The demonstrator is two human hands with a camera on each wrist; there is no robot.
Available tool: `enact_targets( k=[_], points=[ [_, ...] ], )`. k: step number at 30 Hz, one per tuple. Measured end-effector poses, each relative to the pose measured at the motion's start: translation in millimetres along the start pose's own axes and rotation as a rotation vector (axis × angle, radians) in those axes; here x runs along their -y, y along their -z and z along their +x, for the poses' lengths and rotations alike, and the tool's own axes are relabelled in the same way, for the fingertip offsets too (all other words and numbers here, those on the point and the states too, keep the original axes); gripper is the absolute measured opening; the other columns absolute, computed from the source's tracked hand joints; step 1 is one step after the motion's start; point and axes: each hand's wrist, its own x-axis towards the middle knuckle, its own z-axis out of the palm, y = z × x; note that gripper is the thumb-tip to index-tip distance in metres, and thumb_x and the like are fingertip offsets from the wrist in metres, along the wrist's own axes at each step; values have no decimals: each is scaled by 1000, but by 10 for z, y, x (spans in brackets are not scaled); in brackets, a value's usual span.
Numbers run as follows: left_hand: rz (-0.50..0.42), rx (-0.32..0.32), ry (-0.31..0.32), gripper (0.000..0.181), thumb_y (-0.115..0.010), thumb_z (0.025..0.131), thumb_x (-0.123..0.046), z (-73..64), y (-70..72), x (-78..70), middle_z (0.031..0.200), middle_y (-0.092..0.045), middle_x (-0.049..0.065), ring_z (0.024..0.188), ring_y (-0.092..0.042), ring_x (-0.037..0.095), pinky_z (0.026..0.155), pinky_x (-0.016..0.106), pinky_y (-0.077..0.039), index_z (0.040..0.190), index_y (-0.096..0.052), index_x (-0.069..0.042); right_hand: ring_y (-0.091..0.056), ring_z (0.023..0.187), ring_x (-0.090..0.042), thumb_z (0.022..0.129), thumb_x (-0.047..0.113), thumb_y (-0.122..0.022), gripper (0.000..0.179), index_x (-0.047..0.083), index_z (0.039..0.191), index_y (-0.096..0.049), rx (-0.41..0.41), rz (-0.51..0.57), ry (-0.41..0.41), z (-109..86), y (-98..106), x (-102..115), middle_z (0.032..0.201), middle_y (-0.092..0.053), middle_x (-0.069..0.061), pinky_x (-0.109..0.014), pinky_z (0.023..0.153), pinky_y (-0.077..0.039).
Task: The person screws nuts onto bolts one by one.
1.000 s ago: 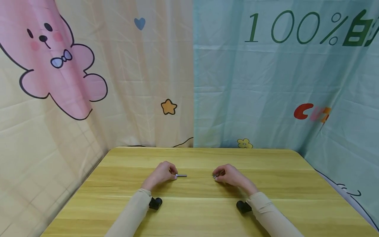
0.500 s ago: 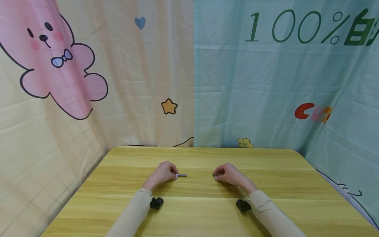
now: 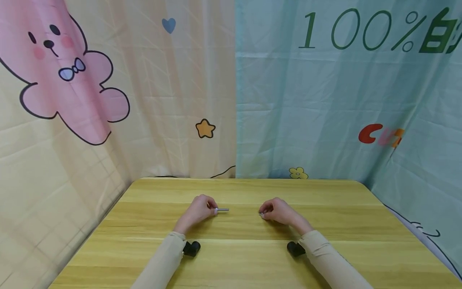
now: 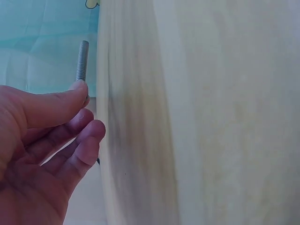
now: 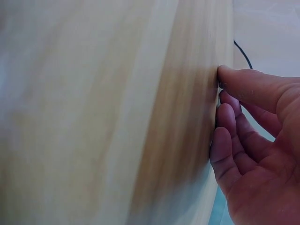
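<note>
My left hand (image 3: 199,209) pinches a silvery threaded bolt (image 3: 223,209) by one end between thumb and fingers, and its shank points right toward the other hand. In the left wrist view the bolt (image 4: 82,61) stands out past the thumb tip, its thread plain and its gripped end mostly hidden. Across from it, my right hand (image 3: 278,212) holds a small metal nut (image 3: 261,213) at its fingertips, low over the table. The right wrist view shows the thumb and curled fingers (image 5: 225,145) close to the wood, with the nut almost wholly hidden. A gap separates bolt and nut.
The wooden table (image 3: 231,257) spreads under both hands. Black wrist cameras (image 3: 191,249) sit at the cuffs. Printed curtains (image 3: 202,80) hang behind the table's far edge and along both sides.
My left hand has lifted the bolt slightly and brought it a little to the right. The right hand stays nearly in place, and the head view has tilted slightly.
</note>
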Motion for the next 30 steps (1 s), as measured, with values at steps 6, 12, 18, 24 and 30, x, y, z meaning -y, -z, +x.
enact_targets(
  k=[6,12,18,24,30],
  points=[
    [-14,-33,28,8,-75,84,-2,-26,18,-52,72,-59,-1,67,-51,14,60,27,-44,80,-71,-8,-58,74,-12,88,2,-72,8,4,96,-73,0,-9,4,6,6,4,83,-66,1,-28,67,-52],
    [-9,-64,31,5,-74,86,-2,-54,29,-132,76,-59,-1,70,-51,15,61,28,-45,85,-70,-6,-57,73,-13,88,1,-71,9,3,97,-72,7,-1,-14,-7,-1,30,83,-65,0,-29,67,-51],
    [-26,-108,30,5,-74,86,-2,-90,74,-262,77,-60,-1,70,-52,15,62,29,-47,88,-70,-4,-56,73,-13,88,1,-70,8,2,97,-71,8,3,-14,-14,-15,30,83,-65,-1,-28,66,-50],
    [-36,-134,42,4,-72,88,-3,-116,123,-356,79,-60,-1,72,-53,16,63,29,-48,90,-70,-6,-55,73,-14,89,1,-70,7,2,96,-71,8,-2,-7,-15,-18,21,82,-63,-1,-27,65,-50],
    [-26,-153,27,5,-73,88,-4,-122,158,-408,80,-61,-1,73,-53,16,64,29,-49,89,-70,-7,-53,72,-13,90,1,-69,6,1,96,-70,4,2,-1,-27,-20,34,82,-63,-1,-26,64,-48]
  ],
)
